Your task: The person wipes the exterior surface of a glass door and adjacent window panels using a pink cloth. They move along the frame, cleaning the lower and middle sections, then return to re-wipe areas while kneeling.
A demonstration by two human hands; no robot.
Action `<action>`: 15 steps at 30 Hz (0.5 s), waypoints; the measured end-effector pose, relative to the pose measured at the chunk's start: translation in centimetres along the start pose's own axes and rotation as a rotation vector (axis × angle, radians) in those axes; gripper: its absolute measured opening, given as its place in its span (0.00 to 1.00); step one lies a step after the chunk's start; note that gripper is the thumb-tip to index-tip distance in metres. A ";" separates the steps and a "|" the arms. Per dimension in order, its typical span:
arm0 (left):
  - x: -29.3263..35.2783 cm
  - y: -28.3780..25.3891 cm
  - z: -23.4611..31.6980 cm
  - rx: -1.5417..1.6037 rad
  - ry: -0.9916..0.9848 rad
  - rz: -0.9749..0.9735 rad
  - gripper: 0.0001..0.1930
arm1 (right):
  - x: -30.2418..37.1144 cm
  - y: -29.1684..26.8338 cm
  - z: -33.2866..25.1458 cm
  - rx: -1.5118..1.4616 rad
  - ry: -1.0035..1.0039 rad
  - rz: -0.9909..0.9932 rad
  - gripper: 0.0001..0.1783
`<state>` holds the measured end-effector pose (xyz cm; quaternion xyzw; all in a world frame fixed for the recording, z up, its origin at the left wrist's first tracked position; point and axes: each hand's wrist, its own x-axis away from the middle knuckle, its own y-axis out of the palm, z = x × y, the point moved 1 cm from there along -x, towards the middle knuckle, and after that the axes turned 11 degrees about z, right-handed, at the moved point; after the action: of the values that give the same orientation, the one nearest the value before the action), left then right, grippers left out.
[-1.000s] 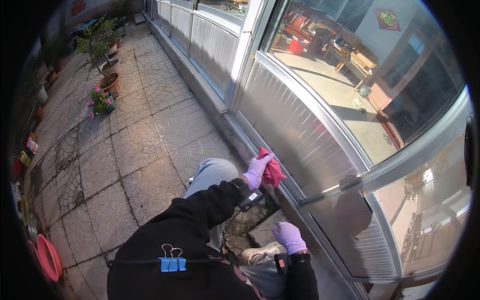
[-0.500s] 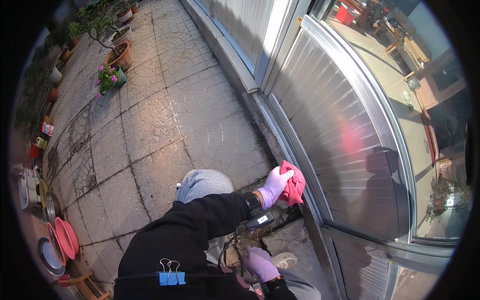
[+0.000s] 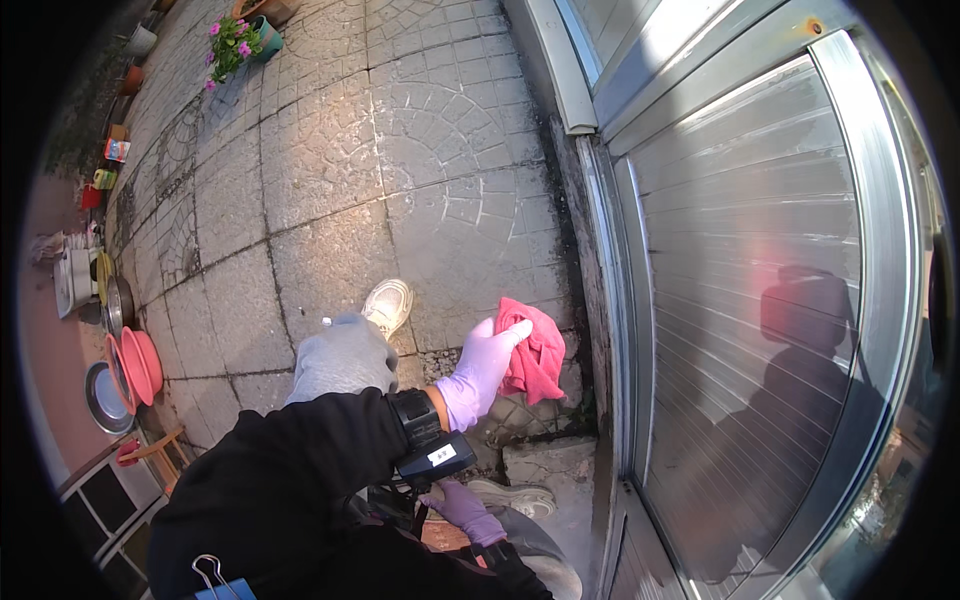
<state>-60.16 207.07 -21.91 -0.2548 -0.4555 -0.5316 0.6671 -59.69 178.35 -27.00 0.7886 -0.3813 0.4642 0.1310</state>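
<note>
My left hand (image 3: 481, 366), in a pale purple glove, grips a bunched pink cloth (image 3: 536, 352) above the paving. The cloth hangs a short way left of the metal door frame (image 3: 622, 330), apart from it. A black watch-like band (image 3: 416, 418) and a small black box (image 3: 437, 456) sit on that wrist. Lower down, my right hand (image 3: 468, 514), also gloved in purple, is beside my right shoe (image 3: 517, 496) and leg. Its fingers are partly hidden by the black box and cables.
The ribbed metal door panel (image 3: 750, 300) stands at right, streaked and reflecting pink. Stone paving (image 3: 320, 190) spreads left. Pink basins (image 3: 142, 365), a wooden stool (image 3: 160, 457) and a flowering pot (image 3: 266, 40) stand along the left and far side. My left shoe (image 3: 388, 306) is ahead.
My left hand has drawn the pink cloth away from the door frame, to the left. My view has shifted, with the door panel now larger and my left shoe in sight.
</note>
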 end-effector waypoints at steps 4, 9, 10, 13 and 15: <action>1.0 -2.8 0.2 -0.078 -0.048 0.118 0.14 | -1.2 3.7 -0.7 0.070 0.080 -0.173 0.39; 1.0 -8.6 0.1 0.023 -0.048 0.276 0.11 | -1.1 11.4 -2.0 -0.189 0.272 -0.209 0.34; 0.8 -9.9 0.2 0.005 -0.040 0.318 0.11 | -0.5 11.8 -2.0 -0.440 0.387 -0.213 0.36; 0.0 -12.8 0.3 0.005 0.013 0.425 0.11 | 0.8 11.3 -3.7 -0.219 0.438 -0.142 0.39; -0.3 -14.6 1.0 -0.005 0.074 0.459 0.11 | 2.5 9.2 -6.1 -0.240 0.329 -0.077 0.38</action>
<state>-74.28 203.58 -23.78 -0.3338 -0.3597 -0.3759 0.7861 -69.53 174.36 -22.97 0.6948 -0.3769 0.5328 0.3023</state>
